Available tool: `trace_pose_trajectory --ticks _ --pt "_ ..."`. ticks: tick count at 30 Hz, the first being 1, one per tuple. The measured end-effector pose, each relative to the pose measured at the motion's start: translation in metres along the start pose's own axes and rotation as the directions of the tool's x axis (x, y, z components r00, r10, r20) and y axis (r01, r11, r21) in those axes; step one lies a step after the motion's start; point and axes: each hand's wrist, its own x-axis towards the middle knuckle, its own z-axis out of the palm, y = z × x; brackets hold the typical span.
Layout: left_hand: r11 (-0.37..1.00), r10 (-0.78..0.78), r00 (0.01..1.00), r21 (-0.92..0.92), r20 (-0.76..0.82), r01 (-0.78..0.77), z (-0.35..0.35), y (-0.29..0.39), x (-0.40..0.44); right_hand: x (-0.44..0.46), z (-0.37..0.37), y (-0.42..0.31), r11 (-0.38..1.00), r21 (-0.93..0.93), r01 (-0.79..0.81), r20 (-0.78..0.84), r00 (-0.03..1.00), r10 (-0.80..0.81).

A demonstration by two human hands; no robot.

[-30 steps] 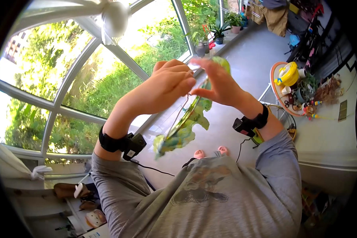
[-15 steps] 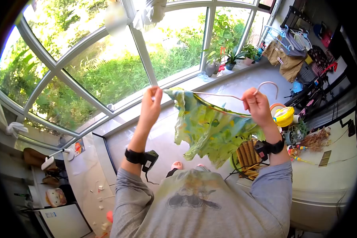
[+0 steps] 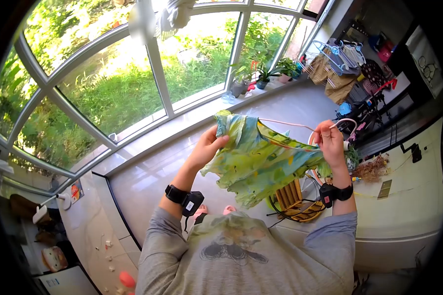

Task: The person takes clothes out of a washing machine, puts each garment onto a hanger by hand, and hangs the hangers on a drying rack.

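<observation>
Presently, window (image 3: 158, 73): the whole side is filled by framed panes, with greenery seen outside; every place below is given from it.
Floor (image 3: 142, 182): spread alongside the window, with pink slippers (image 3: 230, 209) seen well apart from the panes.
Hung clothes (image 3: 325, 73): gathered by the window's far end, just beyond the potted plants (image 3: 263, 76) set on its ledge.
Green garment (image 3: 266, 162): suspended in the air on the room side of the window, apart from the panes; it is draped between both hands, its neckline pulled wide and its lower edge left loose and uneven.
Wicker seat (image 3: 288, 196): placed farther from the window than the garment, and partly hidden by it.
Pinkish hanger (image 3: 285, 122): partly covered. One end seems to be already tucked under the cloth on the left hand's side, so that shoulder is judged nearly done; a bare stretch is exposed above the neckline. How well the other shoulder is seated cannot be told, and the cloth is not yet evenly settled.
Left hand (image 3: 209, 145): closed on the garment's top corner, cloth pinched under the thumb, on the room side of the window.
Right hand (image 3: 330, 140): fingers curled around the hanger near its hook, farther from the window.
Hook (image 3: 355, 129): left uncovered and hung on nothing, on the room side of the window.
</observation>
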Motion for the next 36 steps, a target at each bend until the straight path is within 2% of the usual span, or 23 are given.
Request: trace_pose_trajectory --ticks 2,4,6,8,10,11,12,14,16,17,19,20,21,23,24,25,27,28,30,31,33,34,36 --pt "0.998 -0.042 0.995 -0.043 0.086 0.046 -0.001 -0.005 0.002 -0.003 -0.004 -0.004 0.999 -0.026 0.028 -0.025 0.999 -0.029" --pt "0.942 -0.195 0.958 -0.232 0.209 0.242 0.003 0.004 0.003 -0.008 -0.005 -0.009 1.000 -0.002 0.010 -0.046 0.999 -0.010" --pt "0.907 -0.227 0.937 -0.292 0.266 0.303 -0.001 0.002 0.010 -0.012 -0.007 -0.011 0.999 -0.018 0.040 -0.050 0.998 -0.041" --pt "0.643 -0.359 0.867 -0.582 0.345 0.498 0.002 0.013 0.014 -0.016 -0.010 -0.011 0.997 -0.036 0.070 -0.047 0.996 -0.072" --pt "0.673 -0.375 0.864 -0.542 0.336 0.504 0.005 0.016 0.014 -0.020 -0.013 -0.010 0.994 -0.053 0.100 -0.038 0.994 -0.102" --pt "0.837 -0.385 0.877 -0.291 0.289 0.464 -0.001 0.005 0.018 -0.021 -0.013 -0.009 0.990 -0.087 0.111 -0.071 0.991 -0.117" --pt "0.919 -0.380 0.893 -0.010 0.241 0.394 0.000 0.006 0.019 -0.023 -0.014 -0.008 0.985 -0.120 0.120 -0.103 0.986 -0.133" --pt "0.947 -0.315 0.920 0.007 0.235 0.322 0.002 0.012 0.018 -0.026 -0.018 -0.008 0.976 -0.175 0.127 -0.061 0.988 -0.140" --pt "0.961 -0.202 0.975 -0.172 0.096 0.216 0.014 0.031 0.014 -0.030 -0.020 -0.009 0.965 -0.228 0.133 -0.023 0.990 -0.142" --pt "0.963 -0.161 0.983 -0.204 0.090 0.176 0.016 0.031 0.014 -0.032 -0.021 -0.011 0.963 -0.238 0.125 -0.009 0.991 -0.131" --pt "0.934 -0.211 0.972 -0.270 0.105 0.232 0.024 0.042 0.007 -0.032 -0.021 -0.017 0.961 -0.248 0.121 0.008 0.992 -0.123" --pt "0.897 -0.260 0.957 -0.336 0.125 0.287 0.028 0.047 0.004 -0.033 -0.019 -0.020 0.958 -0.264 0.111 0.089 0.992 -0.091" --pt "0.897 -0.261 0.957 -0.336 0.124 0.288 0.027 0.049 0.003 -0.033 -0.018 -0.021 0.954 -0.283 0.102 0.169 0.984 -0.055" --pt "0.960 -0.226 0.935 -0.101 0.274 0.262 0.022 0.053 0.003 -0.033 -0.018 -0.015 0.942 -0.308 0.132 0.206 0.976 -0.069" --pt "0.960 -0.227 0.935 -0.101 0.273 0.262 0.020 0.055 0.005 -0.034 -0.019 -0.013 0.929 -0.333 0.164 0.244 0.966 -0.084" --pt "0.982 -0.175 0.962 -0.035 0.211 0.186 0.018 0.056 0.008 -0.035 -0.021 -0.013 0.929 -0.330 0.166 0.245 0.966 -0.085" --pt "0.998 -0.065 0.991 0.019 0.115 0.063 0.013 0.051 0.014 -0.039 -0.026 -0.014 0.991 -0.122 0.047 0.086 0.996 -0.037" --pt "0.998 -0.064 0.992 0.019 0.112 0.063 0.013 0.047 0.014 -0.039 -0.025 -0.013 0.992 -0.120 0.048 0.087 0.995 -0.037" --pt "1.000 -0.005 0.999 -0.028 -0.048 0.004 0.015 0.042 0.015 -0.039 -0.021 -0.010 0.993 -0.093 0.073 -0.068 0.995 -0.079" --pt "1.000 -0.006 0.999 -0.027 -0.048 0.005 0.015 0.039 0.015 -0.038 -0.020 -0.010 0.993 -0.092 0.073 -0.068 0.995 -0.079" --pt "0.958 0.256 0.925 0.203 -0.280 -0.204 0.014 0.031 0.016 -0.038 -0.019 -0.012 0.995 -0.073 0.072 -0.136 0.987 -0.081" --pt "0.958 0.255 0.925 0.204 -0.283 -0.202 0.013 0.028 0.014 -0.038 -0.019 -0.013 0.995 -0.072 0.071 -0.133 0.988 -0.080" --pt "0.794 0.445 0.859 0.556 -0.254 -0.247 0.007 0.023 0.012 -0.037 -0.018 -0.013 0.996 0.044 0.078 -0.170 0.983 -0.069"
